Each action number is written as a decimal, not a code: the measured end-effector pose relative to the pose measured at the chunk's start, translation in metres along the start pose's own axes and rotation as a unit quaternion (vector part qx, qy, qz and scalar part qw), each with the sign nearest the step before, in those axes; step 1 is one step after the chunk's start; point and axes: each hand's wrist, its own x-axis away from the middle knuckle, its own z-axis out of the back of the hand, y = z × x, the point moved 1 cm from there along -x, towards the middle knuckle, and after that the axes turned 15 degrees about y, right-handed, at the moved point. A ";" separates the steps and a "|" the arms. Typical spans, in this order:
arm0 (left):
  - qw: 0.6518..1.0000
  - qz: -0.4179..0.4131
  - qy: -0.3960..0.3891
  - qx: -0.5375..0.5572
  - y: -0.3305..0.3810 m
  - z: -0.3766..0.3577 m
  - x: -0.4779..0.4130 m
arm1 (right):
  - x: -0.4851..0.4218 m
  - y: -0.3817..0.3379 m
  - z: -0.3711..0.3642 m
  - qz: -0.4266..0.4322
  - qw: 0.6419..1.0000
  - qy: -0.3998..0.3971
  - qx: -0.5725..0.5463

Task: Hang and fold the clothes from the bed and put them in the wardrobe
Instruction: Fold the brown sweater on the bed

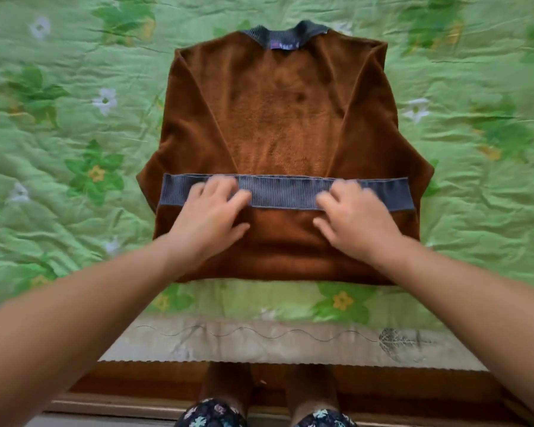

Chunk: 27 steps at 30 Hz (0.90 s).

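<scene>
Brown sweater (278, 118): lies flat, inside out, on green floral bedspread (59, 134) of bed, grey collar (293, 33) at far end, sleeves folded inward, lower part turned up. Left grip (211, 217): fingers spread flat, holding nothing, pressing grey hem band (281, 192). Right grip (356, 221): same, on band's right part.

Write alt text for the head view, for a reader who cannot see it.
A person's left hand and right hand rest on the grey ribbed hem band of a brown fleecy sweater, its bottom folded up and sleeves folded in, lying on a green floral bedspread.
</scene>
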 end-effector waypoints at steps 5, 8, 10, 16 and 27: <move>0.988 0.086 -0.128 0.032 -0.008 0.000 -0.061 | -0.043 0.018 0.004 -0.057 0.994 -0.059 0.069; 0.987 0.056 -0.146 0.047 -0.004 0.009 -0.063 | -0.038 0.015 0.010 -0.021 0.997 -0.049 0.048; 0.991 0.031 -0.117 0.050 -0.002 0.014 -0.048 | -0.027 0.013 0.013 -0.016 0.998 -0.056 0.006; 0.997 0.024 -0.071 0.001 -0.009 0.008 -0.020 | -0.009 0.021 0.005 -0.039 0.996 -0.054 0.060; 0.976 0.085 -0.167 0.107 -0.010 0.004 -0.068 | -0.046 0.029 0.003 -0.119 0.976 -0.173 -0.060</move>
